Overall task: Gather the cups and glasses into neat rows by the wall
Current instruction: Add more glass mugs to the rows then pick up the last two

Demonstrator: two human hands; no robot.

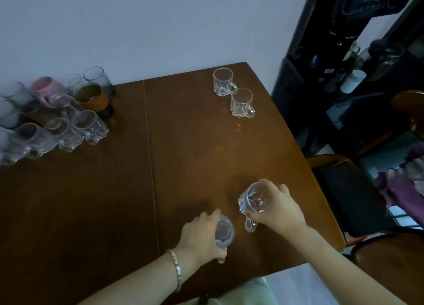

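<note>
My left hand [199, 233] grips a clear glass mug [225, 232] near the table's front edge. My right hand [278, 207] holds a second clear glass mug [251, 200], tilted, its handle hanging toward me. Two more clear handled mugs stand at the far right of the brown table [114, 201]: one by the wall [223, 81] and one just in front of it [242, 102]. At the far left by the wall stands a cluster of several cups and glasses [57, 114], among them a pink cup [47, 88], an amber glass [93, 97] and a grey tumbler [98, 78].
A dark shelf unit [344, 59] with bottles stands right of the table. A chair with a dark seat [344, 190] sits at the table's right edge, purple cloth [403, 190] beyond it. A seam [150, 167] runs down the tabletop.
</note>
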